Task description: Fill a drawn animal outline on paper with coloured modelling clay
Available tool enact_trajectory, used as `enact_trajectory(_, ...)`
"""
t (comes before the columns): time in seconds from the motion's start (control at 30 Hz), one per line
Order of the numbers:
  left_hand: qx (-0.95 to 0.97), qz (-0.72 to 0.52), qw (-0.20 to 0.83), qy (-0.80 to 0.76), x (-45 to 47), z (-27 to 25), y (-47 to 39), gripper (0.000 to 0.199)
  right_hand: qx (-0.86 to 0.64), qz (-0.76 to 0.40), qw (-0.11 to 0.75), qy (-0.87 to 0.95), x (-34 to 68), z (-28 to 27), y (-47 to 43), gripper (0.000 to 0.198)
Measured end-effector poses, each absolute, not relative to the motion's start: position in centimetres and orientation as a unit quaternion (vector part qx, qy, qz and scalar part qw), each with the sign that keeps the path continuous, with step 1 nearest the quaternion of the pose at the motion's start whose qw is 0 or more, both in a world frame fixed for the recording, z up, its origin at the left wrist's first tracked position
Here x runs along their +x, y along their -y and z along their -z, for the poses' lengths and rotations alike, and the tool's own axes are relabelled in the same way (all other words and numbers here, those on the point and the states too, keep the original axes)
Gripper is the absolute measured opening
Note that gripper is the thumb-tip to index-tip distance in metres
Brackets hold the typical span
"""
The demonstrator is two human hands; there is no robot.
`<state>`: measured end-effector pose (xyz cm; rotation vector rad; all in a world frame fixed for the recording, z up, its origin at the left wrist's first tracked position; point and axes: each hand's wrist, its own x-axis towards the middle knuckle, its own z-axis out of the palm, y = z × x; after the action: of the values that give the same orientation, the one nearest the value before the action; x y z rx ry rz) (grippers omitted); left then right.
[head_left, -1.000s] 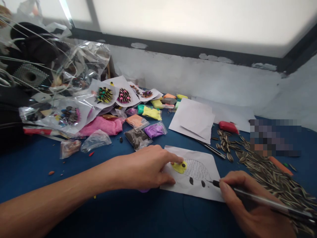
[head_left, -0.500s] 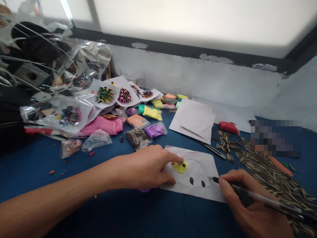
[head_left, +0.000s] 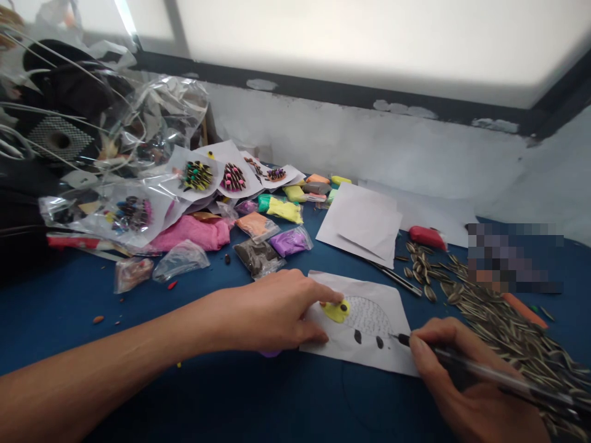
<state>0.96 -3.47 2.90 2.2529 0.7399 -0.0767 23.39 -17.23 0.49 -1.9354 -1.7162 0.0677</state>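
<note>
A small sheet of white paper (head_left: 332,352) lies on the blue table, bearing an ink drawing of a rounded animal (head_left: 369,315) filled with small scribbles. Its head is a flat piece of yellow clay (head_left: 335,312) with a dark eye; two dark feet show below the body. My left hand (head_left: 281,311) rests on the sheet's left side, index finger stretched to the yellow head and thumb apart, holding nothing. In my right hand (head_left: 471,375) is a black pen (head_left: 484,369), gripped between thumb and fingers, its tip at the body's lower right edge.
Sunflower seeds (head_left: 498,332) are heaped at the right, beside a red clay pack (head_left: 427,237). Blank papers (head_left: 360,221) and another pen (head_left: 401,283) lie beyond the drawing. Several bagged clay colours (head_left: 290,240) and seed-covered figures on paper (head_left: 198,175) sit at the back left.
The pen tip has shifted slightly right and down along the body's outline, with my right hand. My left hand stays in place on the paper.
</note>
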Motion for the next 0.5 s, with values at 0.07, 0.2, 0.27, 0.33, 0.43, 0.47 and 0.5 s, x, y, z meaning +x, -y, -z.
enact_trajectory(0.07,0.881,0.029,0.373,-0.289,1.01,-2.87,3.46,0.057,-0.715,-0.018,0.273,0.644,23.49,-0.41,17.23,0.021)
enact_trajectory(0.2,0.886,0.028,0.362,-0.29,1.07,-2.92,3.46,0.057,-0.709,-0.004,0.272,0.65,23.63,-0.35,17.24,0.019)
enact_trajectory(0.27,0.887,0.027,0.357,-0.29,1.04,-2.95,3.48,0.057,-0.706,-0.006,0.272,0.654,23.68,-0.38,17.25,0.019)
enact_trajectory(0.33,0.888,0.026,0.356,-0.289,0.99,-2.97,3.51,0.056,-0.706,-0.015,0.275,0.653,23.68,-0.45,17.27,0.019)
enact_trajectory(0.43,0.89,0.027,0.353,-0.288,0.93,-2.97,3.56,0.056,-0.714,-0.032,0.283,0.639,23.41,-0.55,17.32,0.017)
enact_trajectory(0.47,0.89,0.028,0.353,-0.287,0.92,-2.96,3.56,0.056,-0.722,-0.036,0.289,0.628,23.22,-0.58,17.36,0.018)
enact_trajectory(0.5,0.89,0.028,0.353,-0.287,0.93,-2.94,3.56,0.055,-0.733,-0.038,0.295,0.611,23.0,-0.63,17.4,0.018)
